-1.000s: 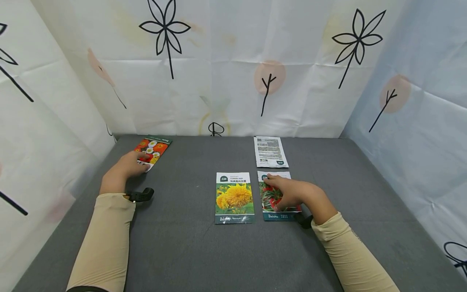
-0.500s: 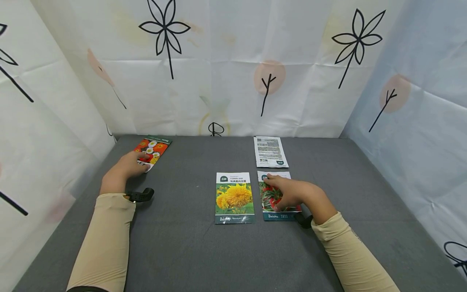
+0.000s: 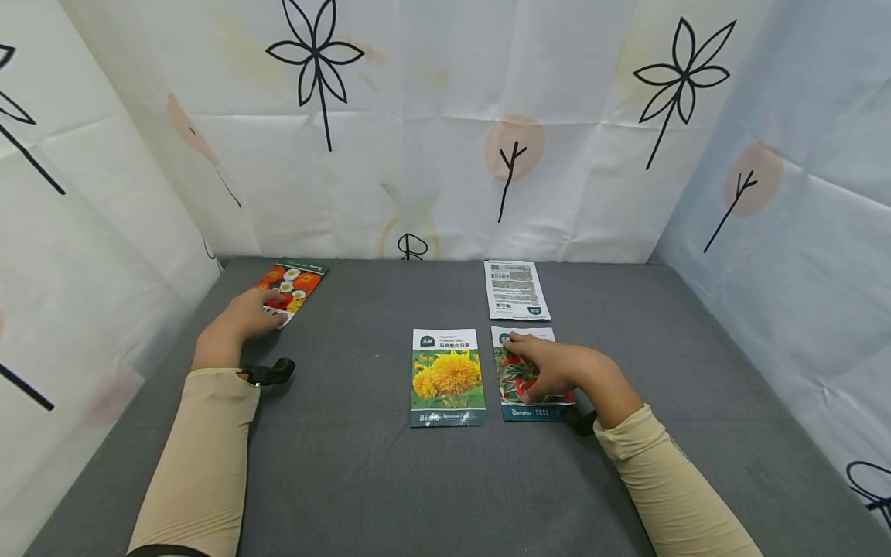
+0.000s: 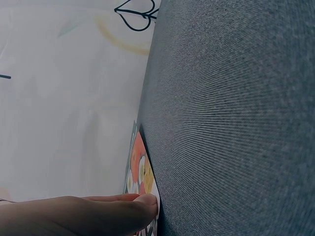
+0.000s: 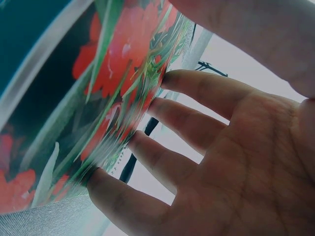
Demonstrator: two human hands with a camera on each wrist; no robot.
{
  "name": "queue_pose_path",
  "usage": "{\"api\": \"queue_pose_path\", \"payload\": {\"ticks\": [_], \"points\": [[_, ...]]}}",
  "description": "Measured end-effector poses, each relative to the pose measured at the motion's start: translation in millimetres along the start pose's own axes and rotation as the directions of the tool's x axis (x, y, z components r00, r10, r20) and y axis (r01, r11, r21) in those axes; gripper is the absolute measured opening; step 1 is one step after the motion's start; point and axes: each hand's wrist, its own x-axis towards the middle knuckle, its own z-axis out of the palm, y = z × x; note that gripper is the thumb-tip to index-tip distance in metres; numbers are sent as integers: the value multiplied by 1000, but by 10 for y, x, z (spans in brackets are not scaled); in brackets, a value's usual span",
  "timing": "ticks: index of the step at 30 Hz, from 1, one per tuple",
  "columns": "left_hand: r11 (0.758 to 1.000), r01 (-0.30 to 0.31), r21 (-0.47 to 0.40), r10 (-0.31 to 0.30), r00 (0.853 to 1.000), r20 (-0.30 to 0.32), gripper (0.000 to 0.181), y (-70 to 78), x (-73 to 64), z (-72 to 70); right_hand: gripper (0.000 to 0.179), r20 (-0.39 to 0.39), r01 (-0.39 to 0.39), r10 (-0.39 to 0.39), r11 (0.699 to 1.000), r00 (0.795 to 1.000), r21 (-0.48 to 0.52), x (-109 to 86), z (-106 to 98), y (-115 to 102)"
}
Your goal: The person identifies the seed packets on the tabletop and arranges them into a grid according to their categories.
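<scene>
My left hand [image 3: 240, 319] lies flat on the near end of a seed packet with orange and white flowers [image 3: 297, 279] at the far left of the grey mat. In the left wrist view its fingers [image 4: 108, 212] lie straight over that packet [image 4: 140, 167]. Right of centre, my right hand [image 3: 551, 365] rests on a packet with red peppers [image 3: 513, 381], fingertips near its top edge. The right wrist view shows the spread fingers [image 5: 197, 128] touching the packet's printed face [image 5: 98, 88]. Neither hand is curled round anything.
A sunflower seed packet [image 3: 447, 377] lies just left of the pepper packet. A white packet lying back side up [image 3: 516, 289] sits behind them. The grey mat [image 3: 362, 480] is walled in by white patterned sheets [image 3: 418, 155] at the back and on both sides.
</scene>
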Motion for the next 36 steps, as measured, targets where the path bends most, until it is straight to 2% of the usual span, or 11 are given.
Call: {"api": "queue_pose_path", "payload": {"ticks": [7,15,36], "points": [[1000,-3,0,3,1000,-19,53,11,22,23,95,2,-2,2,1000,1000,2,8,0,1],[1000,0,4,0,1000,-11,55,49,-11,5,96,12,-10,10,1000,1000,6,3,-3,-1],[1000,11,1,-11,1000,-3,55,116,16,47,96,6,-13,12,1000,1000,17,16,4,5]]}}
